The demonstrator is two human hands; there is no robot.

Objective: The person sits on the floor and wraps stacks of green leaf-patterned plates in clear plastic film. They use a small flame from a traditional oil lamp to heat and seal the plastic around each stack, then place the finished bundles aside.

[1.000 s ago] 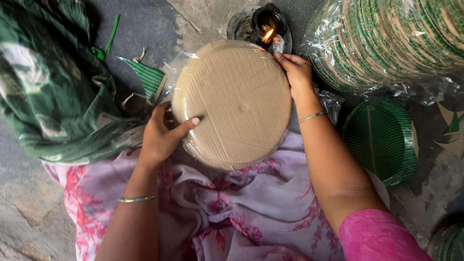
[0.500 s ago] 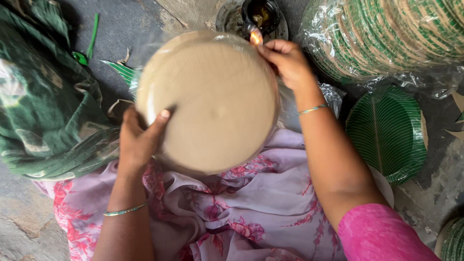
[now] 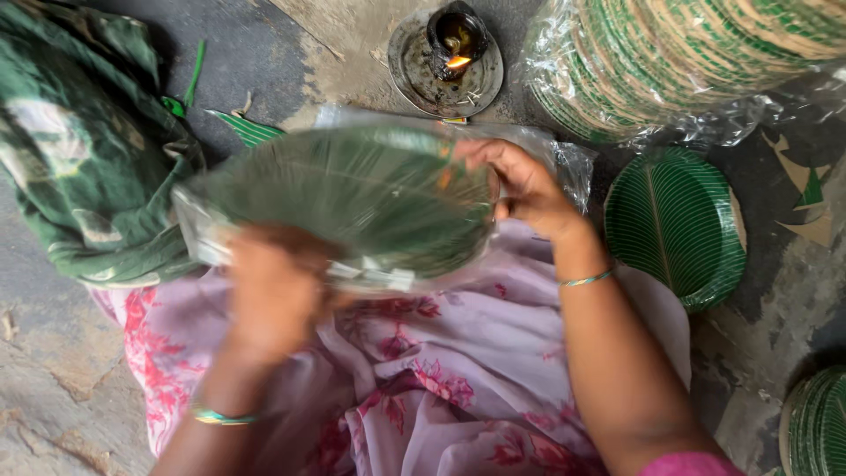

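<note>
The wrapped stack of green plates (image 3: 352, 207) sat tilted above the person's lap, its green leaf-patterned face turned up toward the camera and blurred by motion, a clear plastic bag around it. The left hand (image 3: 269, 295) gripped the near rim from below, fingers curled shut on the bundle, though the blur hid exactly how they lay. The right hand (image 3: 520, 185) pinched the far right rim, thumb and fingers closed on plastic and plate edge together. The step in hand looked like turning the packed stack over between both hands, about midway through the flip.

Under the bundle spread the pink flowered cloth (image 3: 423, 388) over the person's lap. Just beyond the bundle's far edge, on the stone floor (image 3: 62, 414), stood a small lit oil lamp (image 3: 456, 40) on a round metal dish (image 3: 423, 84), its flame burning. To the right of the lap a loose pile of green plates (image 3: 674, 225) lay on the floor, and behind it a large bagged roll of plates (image 3: 696, 62) filled the upper right corner. A green patterned cloth bundle (image 3: 79, 150) lay at the left.

Judging from the open plastic near the flame, the next move likely called for bringing the loose bag edge carefully to the lamp, keeping fingers and cloth well clear of it.
</note>
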